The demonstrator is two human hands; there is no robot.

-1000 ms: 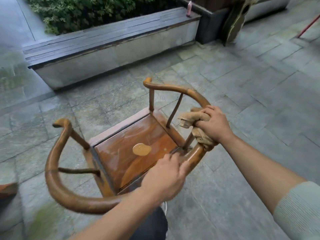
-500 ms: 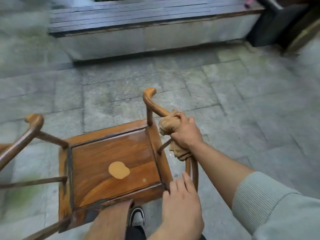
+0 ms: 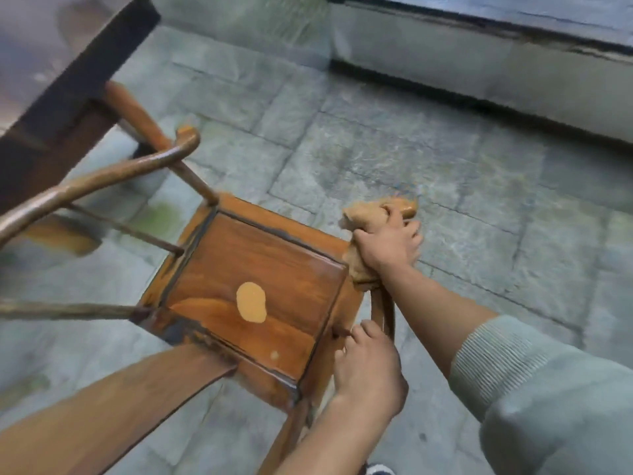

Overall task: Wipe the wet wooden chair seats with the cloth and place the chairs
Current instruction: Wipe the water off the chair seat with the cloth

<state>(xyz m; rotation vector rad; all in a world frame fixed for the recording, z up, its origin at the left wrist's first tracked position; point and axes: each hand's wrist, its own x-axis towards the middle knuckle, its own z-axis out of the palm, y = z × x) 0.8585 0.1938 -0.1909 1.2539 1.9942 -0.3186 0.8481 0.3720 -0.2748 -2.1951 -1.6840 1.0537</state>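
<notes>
A wooden armchair with a curved top rail fills the middle of the view, and its seat (image 3: 274,269) is glossy brown with a pale oval patch. The broad back splat (image 3: 102,409) runs toward me at the lower left. My right hand (image 3: 390,241) grips a crumpled tan cloth (image 3: 359,217) together with the right arm rail, whose tip pokes out past my fingers. My left hand (image 3: 368,365) holds the rail and post at the seat's near right corner, fingers curled over the wood. The left arm rail (image 3: 113,173) reaches toward a dark table.
A dark wooden table (image 3: 58,80) stands at the upper left, close to the chair's left arm. A blurred orange-brown wooden shape (image 3: 61,234) lies below it. A long low concrete bench (image 3: 479,60) runs along the upper right. Grey stone paving (image 3: 445,166) lies between, and my shoe (image 3: 380,469) shows below.
The chair has swung round with my view and now sits beside the dark table. The bench has shifted to the upper right. Both hands keep their hold on the right rail.
</notes>
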